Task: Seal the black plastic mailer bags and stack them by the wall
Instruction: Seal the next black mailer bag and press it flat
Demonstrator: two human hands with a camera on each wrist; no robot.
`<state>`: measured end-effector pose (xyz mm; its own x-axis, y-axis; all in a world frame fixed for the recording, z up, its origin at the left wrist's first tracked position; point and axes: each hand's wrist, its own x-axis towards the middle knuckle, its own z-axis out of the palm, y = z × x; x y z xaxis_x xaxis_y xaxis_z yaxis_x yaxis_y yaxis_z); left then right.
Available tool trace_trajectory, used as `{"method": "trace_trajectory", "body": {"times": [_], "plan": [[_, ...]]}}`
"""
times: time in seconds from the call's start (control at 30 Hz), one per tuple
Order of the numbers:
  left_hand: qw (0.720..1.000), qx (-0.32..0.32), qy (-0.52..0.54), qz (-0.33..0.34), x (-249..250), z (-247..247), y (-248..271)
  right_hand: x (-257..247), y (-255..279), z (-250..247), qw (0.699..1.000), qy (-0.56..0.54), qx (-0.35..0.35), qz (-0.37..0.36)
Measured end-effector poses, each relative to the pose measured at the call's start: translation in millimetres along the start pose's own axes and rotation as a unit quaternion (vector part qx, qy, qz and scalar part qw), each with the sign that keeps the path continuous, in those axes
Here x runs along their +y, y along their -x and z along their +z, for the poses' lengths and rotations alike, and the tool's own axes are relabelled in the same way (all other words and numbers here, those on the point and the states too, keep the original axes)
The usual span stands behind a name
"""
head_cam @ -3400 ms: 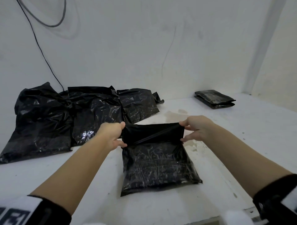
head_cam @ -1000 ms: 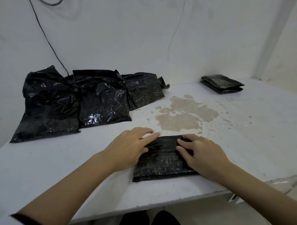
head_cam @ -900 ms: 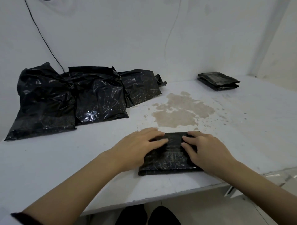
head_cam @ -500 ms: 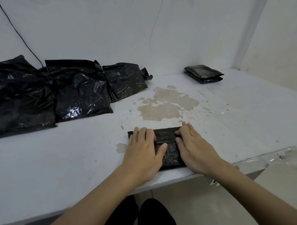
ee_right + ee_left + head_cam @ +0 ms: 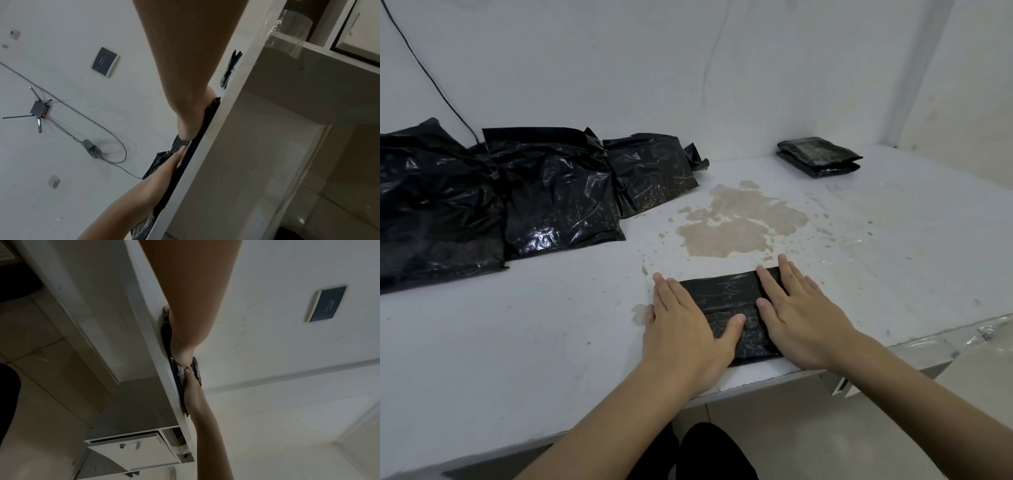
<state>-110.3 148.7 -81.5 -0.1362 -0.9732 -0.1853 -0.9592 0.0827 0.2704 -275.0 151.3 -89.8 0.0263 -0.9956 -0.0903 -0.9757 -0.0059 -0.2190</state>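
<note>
A small folded black mailer bag (image 5: 726, 301) lies flat near the front edge of the white table (image 5: 517, 325). My left hand (image 5: 681, 322) lies flat on its left end, fingers straight, thumb resting on the fold line. My right hand (image 5: 794, 308) presses flat on its right end, fingers straight too. The wrist views show the bag edge-on (image 5: 196, 369) (image 5: 197, 146) under both palms. Two sealed bags (image 5: 820, 156) are stacked by the back wall on the right. Three larger black bags (image 5: 554, 195) lean by the wall at the left.
A brown stain (image 5: 736, 226) marks the table beyond the bag. A black cable (image 5: 431, 78) runs down the wall behind the large bags. Clear tape (image 5: 962, 339) hangs at the table's front right edge. A drawer unit (image 5: 133, 449) sits under the table.
The open flap was folded down onto the bag. Since half a second ago both flat hands have slid apart, from the bag's middle toward its two ends.
</note>
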Motion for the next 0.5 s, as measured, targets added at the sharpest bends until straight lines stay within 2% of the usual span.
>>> {"method": "trace_trajectory", "body": {"times": [0.1,0.17,0.27,0.4,0.43,0.5], "plan": [[0.999,-0.039,-0.025,-0.010,-1,-9,-2,0,0,-3,0.999,-0.049,-0.017,0.001],[0.997,-0.029,-0.066,-0.011,-4,-16,-7,1,0,-3,0.996,-0.088,-0.013,0.002],[0.987,0.052,-0.151,0.017,-9,-22,-12,4,-2,-3,0.993,-0.120,0.010,0.010],[0.979,0.113,-0.163,0.038,-15,-19,-14,3,-2,-1,0.995,-0.095,0.030,0.024],[0.978,0.121,-0.158,0.064,-17,-18,-17,3,-2,-1,0.995,-0.086,0.034,0.030],[0.966,0.102,-0.161,0.176,-18,-17,-24,1,-1,2,0.996,-0.065,0.038,0.043]]}}
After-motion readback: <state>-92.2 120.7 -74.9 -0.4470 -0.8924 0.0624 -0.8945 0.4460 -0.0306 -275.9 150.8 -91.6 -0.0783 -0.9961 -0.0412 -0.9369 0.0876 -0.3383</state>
